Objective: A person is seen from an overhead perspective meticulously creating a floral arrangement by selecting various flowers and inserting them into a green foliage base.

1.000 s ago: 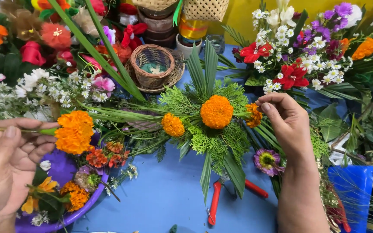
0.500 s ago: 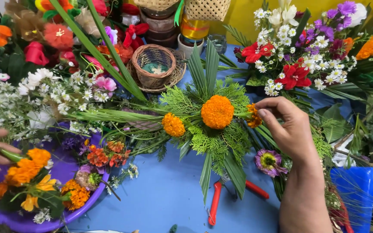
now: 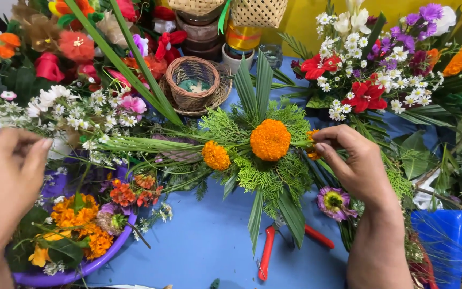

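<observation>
Centrally, a green fern-and-palm-leaf arrangement (image 3: 266,160) is lying on the blue table (image 3: 199,246). Beside its big orange marigold (image 3: 270,139), the right hand (image 3: 356,166) is pinching a smaller marigold (image 3: 311,145). The left hand (image 3: 4,176) is hovering half-curled, empty, over a purple bowl (image 3: 70,275).

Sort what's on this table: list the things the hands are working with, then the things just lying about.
In hand:
- right hand pinching a small marigold
- large marigold on the green fan arrangement
- left hand above the purple bowl of flowers

Lying about:
- red-handled cutters
- wicker basket
- blue container
</observation>
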